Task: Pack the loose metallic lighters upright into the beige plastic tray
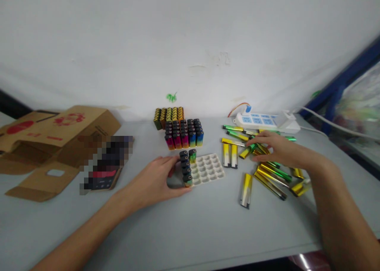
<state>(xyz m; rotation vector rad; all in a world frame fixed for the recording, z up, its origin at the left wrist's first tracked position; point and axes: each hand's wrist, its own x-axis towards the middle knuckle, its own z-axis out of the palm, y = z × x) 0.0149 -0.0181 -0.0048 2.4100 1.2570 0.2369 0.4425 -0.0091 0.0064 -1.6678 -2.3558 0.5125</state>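
Note:
A white plastic tray with rows of round pockets lies in the middle of the table. Along its left edge stands a row of black-topped lighters, with one green lighter beside the row's far end. My left hand is closed around the left end of the tray, thumb at the near corner and fingers behind the row. At the right, my right hand reaches over a loose pile of yellow and green metallic lighters. Its fingers are apart, close to the pile; their contact is partly hidden.
Behind the tray stand blocks of upright pink and blue lighters and gold ones. An open cardboard box and a phone, partly blurred out, lie left. A power strip with cables sits by the wall.

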